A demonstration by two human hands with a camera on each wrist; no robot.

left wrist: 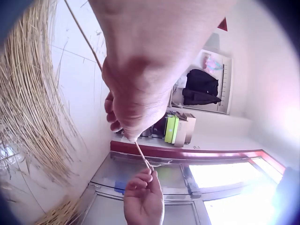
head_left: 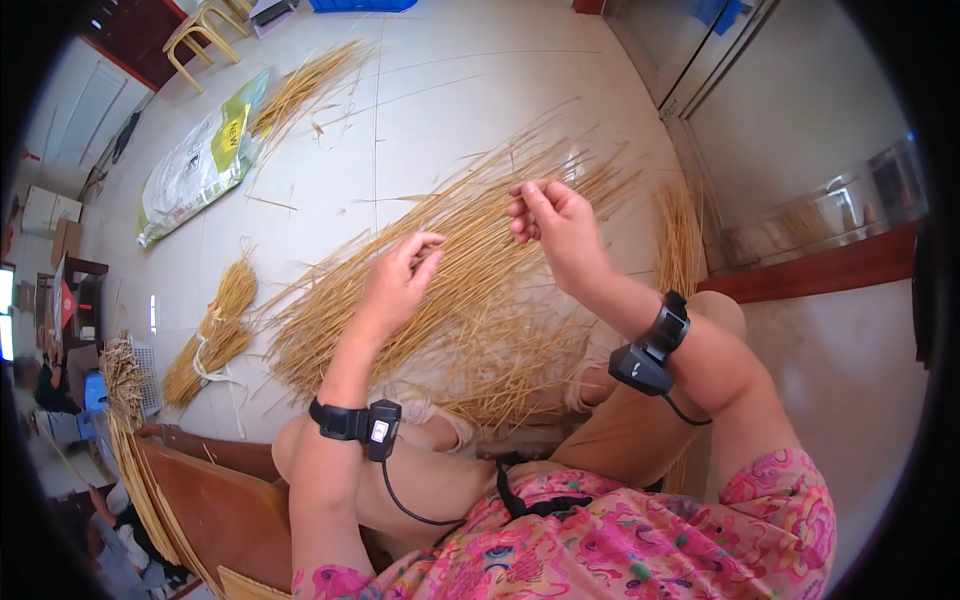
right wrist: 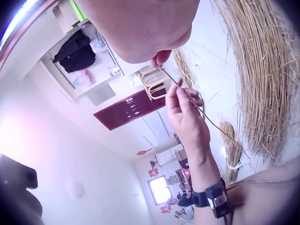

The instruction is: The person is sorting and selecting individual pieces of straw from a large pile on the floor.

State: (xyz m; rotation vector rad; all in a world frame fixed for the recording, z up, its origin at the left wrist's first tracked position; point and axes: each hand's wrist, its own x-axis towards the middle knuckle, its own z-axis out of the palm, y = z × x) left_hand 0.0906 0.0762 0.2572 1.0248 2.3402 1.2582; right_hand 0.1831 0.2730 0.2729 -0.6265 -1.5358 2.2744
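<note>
A single straw stalk [right wrist: 213, 123] runs between the two hands. My left hand [head_left: 398, 278] pinches it partway along, and its long end trails off past that wrist. With thumb and fingertips, my right hand [head_left: 562, 225] holds the other end, a short way beyond the left fingers in the left wrist view. Both hands are raised over a wide spread of loose straw [head_left: 420, 310] on the tiled floor. In the head view the thin stalk hardly shows.
A straw bundle tied with a white strip [head_left: 200, 348] lies at left. Behind it is a green-and-white bag [head_left: 205, 160] with more straw [head_left: 312, 88] beside it. Another straw bunch [head_left: 680, 235] lies by the right wall. A wooden panel [head_left: 215, 500] stands near the left knee.
</note>
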